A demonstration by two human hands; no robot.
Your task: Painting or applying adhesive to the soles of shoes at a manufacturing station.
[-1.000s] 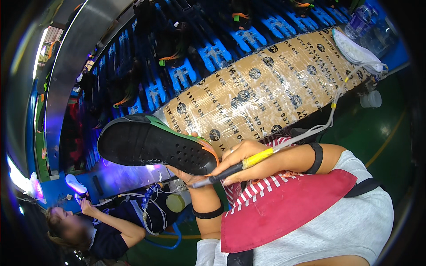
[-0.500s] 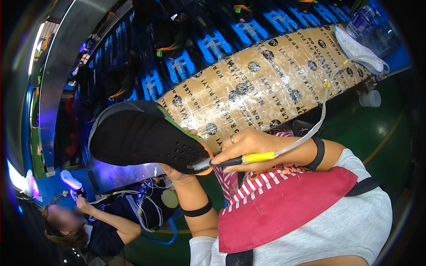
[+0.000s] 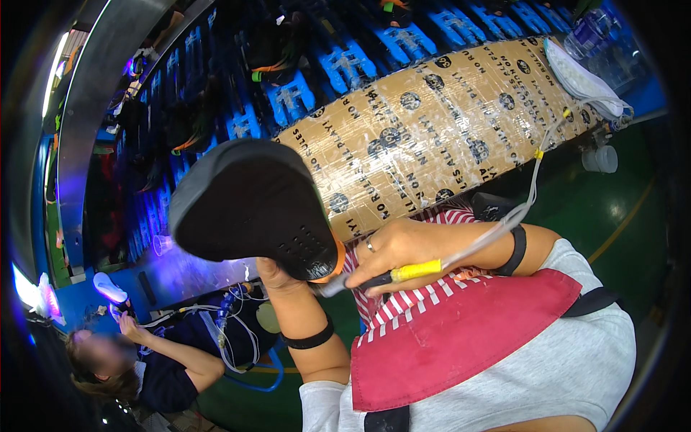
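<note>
A shoe upper (image 3: 248, 205) with a black underside faces up toward me, small holes dotting its near end and an orange rim showing there. My left hand (image 3: 276, 277) grips it from beneath at that end; most of the fingers are hidden behind it. Closed around the dark handle of a brush (image 3: 376, 281) is my right hand (image 3: 394, 248), a ring on one finger. Yellow tape wraps the brush's rear, where a clear hose (image 3: 522, 210) joins it. The pale bristles are at the orange rim; whether they touch it I cannot tell. The near end looks wet.
A cardboard-covered ledge (image 3: 432, 137) lies ahead, with a white shoe-shaped piece (image 3: 579, 75) and a bottle (image 3: 589, 34) at its right end. Beyond it runs a rack of blue holders (image 3: 345, 66) with dark shoes. A co-worker (image 3: 176, 360) sits at lower left, holding a shoe.
The shoe has tipped and shifted right, so its underside shows at a steeper angle. The brush has moved from the underside's near end down to its rim.
</note>
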